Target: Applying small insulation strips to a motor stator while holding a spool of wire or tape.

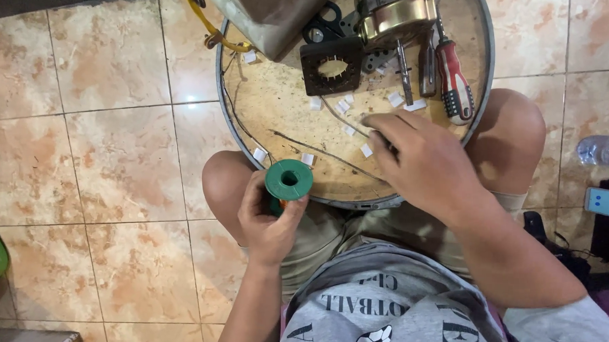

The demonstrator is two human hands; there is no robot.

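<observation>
Head view: left hand (269, 223) wraps fingers around a green spool (289, 181), upright over the left knee. Right hand (422, 161) rests fingers together on the round tray (275, 104), reaching among white paper slips (366, 150). Black stator (332, 66) looks unwound; 1 red screwdriver (455, 81) lies unused.

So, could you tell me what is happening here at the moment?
A seated person works over a round tray resting on their knees. The left hand grips a green spool at the tray's near edge. The right hand reaches among small white paper pieces on the tray. A red-handled screwdriver and a black motor part lie further back.
</observation>
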